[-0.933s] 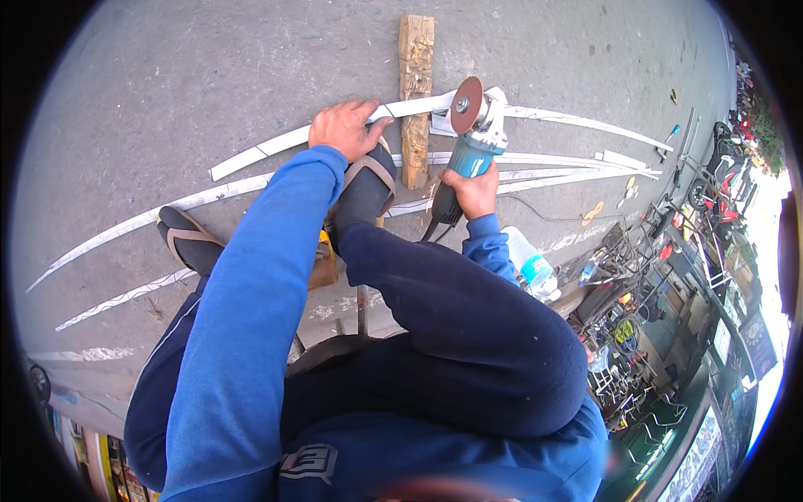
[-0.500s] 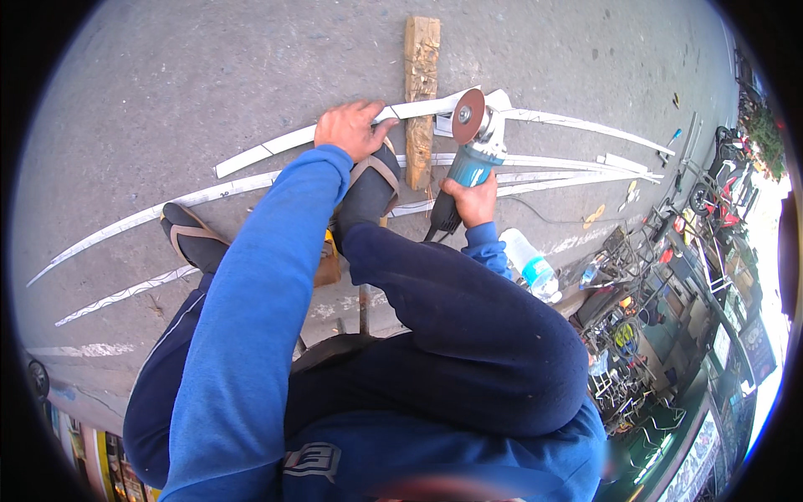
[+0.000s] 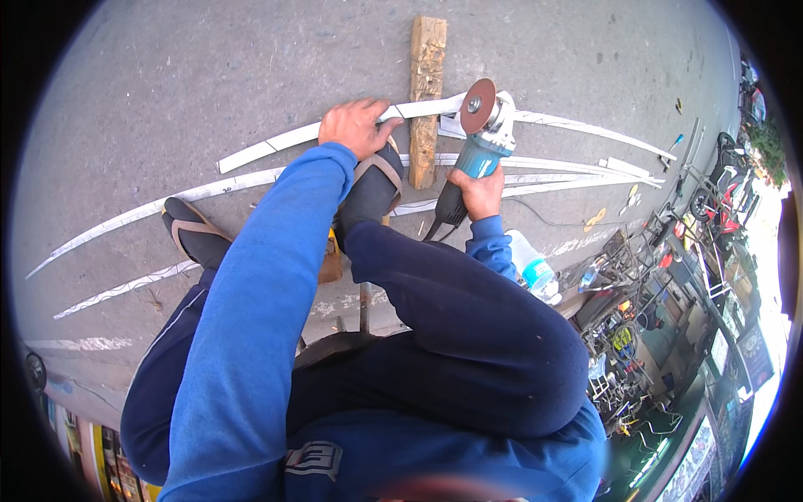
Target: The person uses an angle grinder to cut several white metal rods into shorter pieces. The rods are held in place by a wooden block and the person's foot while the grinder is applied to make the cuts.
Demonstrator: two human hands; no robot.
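Note:
My left hand [image 3: 355,130] is closed over a long white strip [image 3: 273,147], which crosses a rough wooden block [image 3: 427,57]. Wrapped round the body of a teal and black angle grinder [image 3: 480,161] is my right hand [image 3: 483,192]. The grinder's reddish-brown disc [image 3: 478,107] stands just right of the block, in front of the strip. Whether the disc touches the strip, I cannot tell. My sandalled foot [image 3: 373,186] rests beside my left hand, near the strip.
More white strips [image 3: 150,214] lie on the grey pavement [image 3: 251,58] around my feet. A plastic bottle [image 3: 538,272] is beside my right forearm. A thin cable [image 3: 535,216] runs right. Tangled metal parts [image 3: 623,368] and a red motorcycle [image 3: 728,209] stand farther right.
The grinder has shifted slightly right and up in my right hand. My left hand keeps its grip on the strip; the whole view has moved a little.

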